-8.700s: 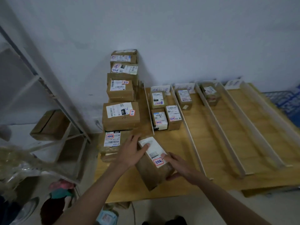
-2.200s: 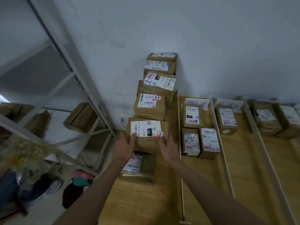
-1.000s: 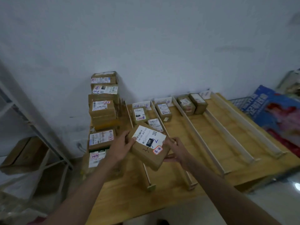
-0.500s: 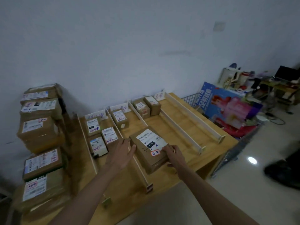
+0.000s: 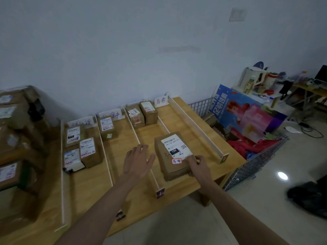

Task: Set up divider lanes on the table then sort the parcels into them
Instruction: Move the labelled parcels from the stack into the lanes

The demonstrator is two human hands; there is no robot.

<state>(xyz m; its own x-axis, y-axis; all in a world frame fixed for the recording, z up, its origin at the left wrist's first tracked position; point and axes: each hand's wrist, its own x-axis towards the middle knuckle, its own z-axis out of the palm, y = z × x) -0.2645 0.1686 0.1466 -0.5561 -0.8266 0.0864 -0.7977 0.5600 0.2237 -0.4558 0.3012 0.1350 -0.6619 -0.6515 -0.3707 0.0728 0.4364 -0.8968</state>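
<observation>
Left of parcel [image 5: 172, 155]: left hand [image 5: 137, 161] spread flat, holding nothing, just beside it. Parcel in rightmost lane of table [image 5: 184, 187], long axis along dividers. Right hand [image 5: 198, 164] pinching its near right corner; nearer for pushing.

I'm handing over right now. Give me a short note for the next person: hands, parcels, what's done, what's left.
Left hand: open, hovering above the table, off the parcel.
Right hand: grip on the near right corner of the big parcel, which sits in the fourth lane from the left, under the lane sign; whether it rests flat is unclear.
Dividers are up on the table.
Sorted: three parcels in lane one, one parcel in lane two, two parcels in lane three.
Left: release this parcel, then sort the unsorted stack at far left.
</observation>
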